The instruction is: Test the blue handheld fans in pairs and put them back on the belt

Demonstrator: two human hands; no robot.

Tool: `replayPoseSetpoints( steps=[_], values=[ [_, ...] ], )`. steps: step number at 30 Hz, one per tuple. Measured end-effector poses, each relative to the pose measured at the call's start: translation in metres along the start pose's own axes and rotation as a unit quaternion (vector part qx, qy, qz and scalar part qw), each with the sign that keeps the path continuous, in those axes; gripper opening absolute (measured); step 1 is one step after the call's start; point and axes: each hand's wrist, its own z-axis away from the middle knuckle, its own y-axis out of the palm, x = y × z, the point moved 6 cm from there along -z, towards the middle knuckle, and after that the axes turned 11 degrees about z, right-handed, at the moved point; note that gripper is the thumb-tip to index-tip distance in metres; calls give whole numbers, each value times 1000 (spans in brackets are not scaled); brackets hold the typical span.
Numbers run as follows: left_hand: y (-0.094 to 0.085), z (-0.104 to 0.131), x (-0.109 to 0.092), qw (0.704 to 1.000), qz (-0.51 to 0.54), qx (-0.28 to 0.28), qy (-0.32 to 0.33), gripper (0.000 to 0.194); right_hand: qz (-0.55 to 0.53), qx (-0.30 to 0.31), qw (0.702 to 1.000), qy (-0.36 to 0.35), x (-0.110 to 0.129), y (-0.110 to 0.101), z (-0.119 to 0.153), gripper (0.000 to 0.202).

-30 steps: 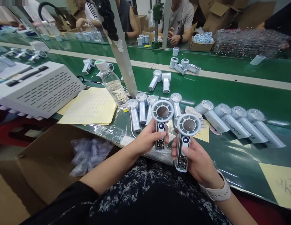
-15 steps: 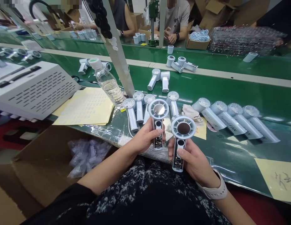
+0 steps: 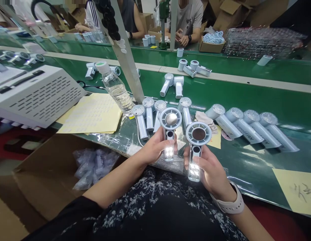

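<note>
My left hand (image 3: 155,147) is closed around the handle of a light blue handheld fan (image 3: 170,119), its thumb on the front below a round dark button. A second such fan (image 3: 198,134) stands upright in my right hand (image 3: 212,167), the thumb pressed on its handle. Bright white lights glow in both handles, whose fronts are uncovered. Both round heads face me. Just behind, on the green table (image 3: 235,167), lie more fans (image 3: 141,122), one of them (image 3: 185,112) between the two held heads. A pale cloth (image 3: 205,120) rests to the right.
Several fans (image 3: 248,129) lie in a row at the right. A water bottle (image 3: 117,92), yellow sheets (image 3: 92,113) and a white vented box (image 3: 42,95) are at the left. A slanted post (image 3: 127,63) rises ahead. Below left, an open carton (image 3: 52,170) holds plastic bags. People sit across the line.
Lights have come on in both fan handles. The right fan has moved slightly right and up. Fans and cups on the belt beyond have shifted slightly.
</note>
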Motion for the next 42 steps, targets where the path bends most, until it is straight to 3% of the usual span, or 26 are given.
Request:
replayPoseSetpoints(
  steps=[4,7,10,12,17,20,23,29,34,38,42],
  values=[
    [-6,3,1,998,-61,-33,-11,44,-19,-60,998,7,1,-8,-2,25],
    [-9,5,2,997,-59,-52,-10,56,-60,-36,997,30,-1,-8,-3,31],
    [-4,8,6,999,8,-28,-22,46,-75,-51,995,42,-2,-12,-1,45],
    [2,10,6,999,39,4,-29,46,-79,-64,994,43,1,-13,1,43],
    [20,18,-7,996,43,69,-32,43,-102,-5,994,25,16,0,6,35],
    [27,21,-14,995,47,84,-19,40,-98,-54,993,22,20,-6,7,31],
    [27,20,-13,996,59,59,-18,45,-100,-95,990,25,20,-12,6,26],
    [21,18,0,993,77,8,-94,60,-135,-52,989,43,21,-5,4,30],
    [17,14,3,991,95,1,-96,47,-148,-18,988,32,25,2,4,35],
    [15,10,5,984,150,14,-90,37,-136,-45,989,22,27,0,4,35],
    [18,10,1,981,167,42,-87,30,-138,-71,988,-5,27,-7,4,21]
  ],
)
